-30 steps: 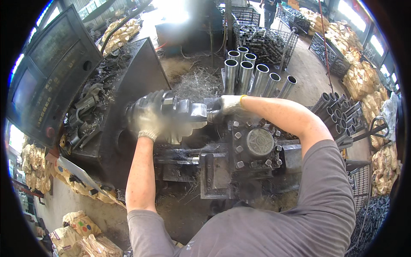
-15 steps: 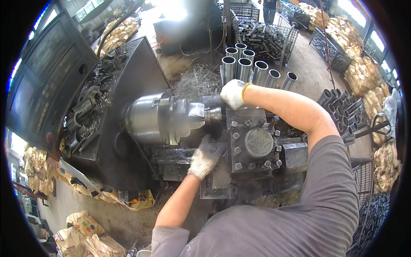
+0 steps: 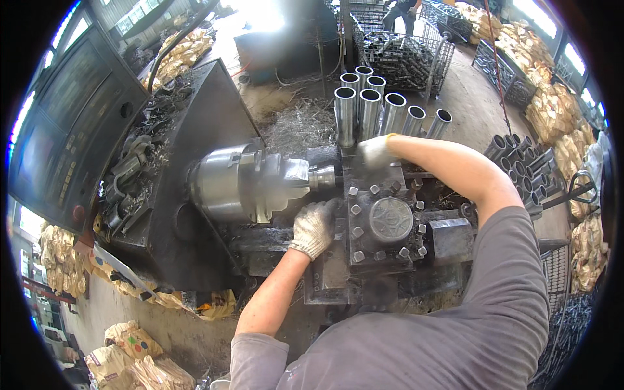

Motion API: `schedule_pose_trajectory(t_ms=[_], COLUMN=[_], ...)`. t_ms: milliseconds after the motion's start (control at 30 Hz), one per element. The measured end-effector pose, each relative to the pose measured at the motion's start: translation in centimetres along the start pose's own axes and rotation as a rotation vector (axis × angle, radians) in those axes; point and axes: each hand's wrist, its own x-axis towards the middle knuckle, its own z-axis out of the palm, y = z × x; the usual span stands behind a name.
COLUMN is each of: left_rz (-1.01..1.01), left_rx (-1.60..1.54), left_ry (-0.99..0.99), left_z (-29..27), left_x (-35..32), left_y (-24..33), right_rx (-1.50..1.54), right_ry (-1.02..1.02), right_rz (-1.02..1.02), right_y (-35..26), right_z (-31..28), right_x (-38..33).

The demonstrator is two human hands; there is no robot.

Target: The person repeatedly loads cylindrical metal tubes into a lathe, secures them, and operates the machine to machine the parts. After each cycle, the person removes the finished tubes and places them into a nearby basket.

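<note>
My left hand [image 3: 314,229], in a white knit glove with darkened fingers, is closed beside the left edge of the lathe's square tool post [image 3: 380,224]. What its fingers hold, if anything, is hidden. Over the far edge of the tool post is my right hand [image 3: 378,153], also gloved, smeared by motion with its fingers hidden. It is near the bases of several upright steel tubes [image 3: 370,110]. Left of both hands is the lathe chuck [image 3: 227,182] with its jaws [image 3: 296,175]. A short metal piece [image 3: 323,177] shows between the jaws and the tool post.
A control panel [image 3: 71,143] and a chip-strewn headstock housing [image 3: 188,136] stand left. More tubes [image 3: 520,169] are stacked at right. Wire cages [image 3: 406,58] of metal parts stand behind, near another person [image 3: 403,16]. Paper sacks [image 3: 552,110] line the right side.
My right hand has moved right and slightly nearer along the tool post. My left hand has shifted a little up and right. The person in the background has moved left.
</note>
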Motion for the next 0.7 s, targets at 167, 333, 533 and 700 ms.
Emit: schedule_pose_trajectory(t_ms=[167,333,533,700], left_rz=[-0.007,0.22,-0.16,0.029], left_rx=[-0.304,-0.326,-0.373,-0.489], left_ry=[0.085,0.663,0.405,0.711], left_z=[-1.3,-8.5,-21.5,-21.3], left_x=[0.0,3.1,14.7,6.7], left_y=[0.7,3.2,-6.6,-5.2], right_rx=[0.393,0.693,-0.316,0.0], right_ry=[0.201,1.303,0.723,0.421], right_rz=[0.297,-0.211,0.244,0.075], right_y=[-4.1,-16.6,-16.6,-12.0], right_z=[-3.3,-5.4,-12.2,-5.0], right_x=[-12.4,-15.0,-2.4,-0.2])
